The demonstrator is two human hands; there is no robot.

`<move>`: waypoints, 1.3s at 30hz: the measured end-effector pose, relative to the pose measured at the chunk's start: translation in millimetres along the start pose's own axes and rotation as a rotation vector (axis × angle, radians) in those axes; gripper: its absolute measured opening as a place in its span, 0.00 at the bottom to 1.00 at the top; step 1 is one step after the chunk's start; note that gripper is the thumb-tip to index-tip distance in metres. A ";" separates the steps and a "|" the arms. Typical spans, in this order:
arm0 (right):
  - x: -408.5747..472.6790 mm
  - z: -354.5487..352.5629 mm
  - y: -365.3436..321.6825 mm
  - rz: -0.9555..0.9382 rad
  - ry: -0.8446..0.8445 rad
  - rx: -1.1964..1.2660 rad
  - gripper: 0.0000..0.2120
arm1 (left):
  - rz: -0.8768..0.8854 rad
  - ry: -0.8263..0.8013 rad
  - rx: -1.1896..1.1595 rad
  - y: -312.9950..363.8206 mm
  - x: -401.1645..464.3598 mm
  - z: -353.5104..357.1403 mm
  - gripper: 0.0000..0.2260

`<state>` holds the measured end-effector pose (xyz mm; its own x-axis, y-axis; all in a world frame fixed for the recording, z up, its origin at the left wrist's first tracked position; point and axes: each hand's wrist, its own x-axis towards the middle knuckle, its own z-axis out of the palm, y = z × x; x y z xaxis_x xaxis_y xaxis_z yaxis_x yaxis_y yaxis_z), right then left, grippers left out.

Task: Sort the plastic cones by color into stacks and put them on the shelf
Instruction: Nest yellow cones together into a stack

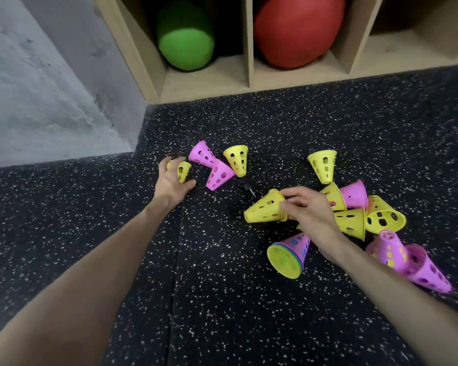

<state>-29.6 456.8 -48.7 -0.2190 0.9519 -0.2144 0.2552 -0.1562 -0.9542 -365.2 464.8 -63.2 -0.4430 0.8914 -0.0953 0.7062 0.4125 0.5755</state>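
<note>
A small yellow cone (182, 170) is gripped by the curled fingers of the left hand (171, 182) on the speckled floor (201, 299). A larger yellow cone (266, 210), lying on its side, is pinched at its narrow end by the right hand (311, 211). Further yellow and pink cones (211, 165) are scattered nearby, below the wooden shelf (249, 72), in which a green roller (185, 43) and red ball (298, 30) are stored.

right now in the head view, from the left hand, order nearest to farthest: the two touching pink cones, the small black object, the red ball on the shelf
From the left hand:
1. Two touching pink cones, just to its right.
2. Small black object, further right on the floor.
3. Red ball, up in the middle shelf compartment.
</note>
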 end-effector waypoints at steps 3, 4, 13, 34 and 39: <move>0.2 -0.1 -1.4 -0.002 0.006 -0.005 0.11 | 0.161 0.077 0.095 4.0 -10.3 17.0 0.18; -0.6 1.4 -3.2 -0.007 0.008 -0.008 0.11 | 0.191 0.103 0.110 5.0 -14.1 19.6 0.15; -12.9 3.2 -32.5 -0.096 0.124 -0.034 0.11 | 0.242 0.053 -0.097 0.9 -92.0 20.4 0.14; -100.6 -39.3 -49.8 -0.153 0.125 -0.225 0.11 | 0.172 -0.019 -0.439 74.4 -278.8 60.2 0.40; -105.5 -38.1 -55.1 -0.159 -0.118 -0.282 0.09 | 0.251 0.014 -0.416 92.0 -285.2 57.1 0.38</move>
<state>15.3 375.1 34.5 -0.3806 0.9186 -0.1062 0.4561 0.0866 -0.8857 -142.3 259.2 -29.4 -0.2969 0.9500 0.0972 0.5127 0.0726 0.8555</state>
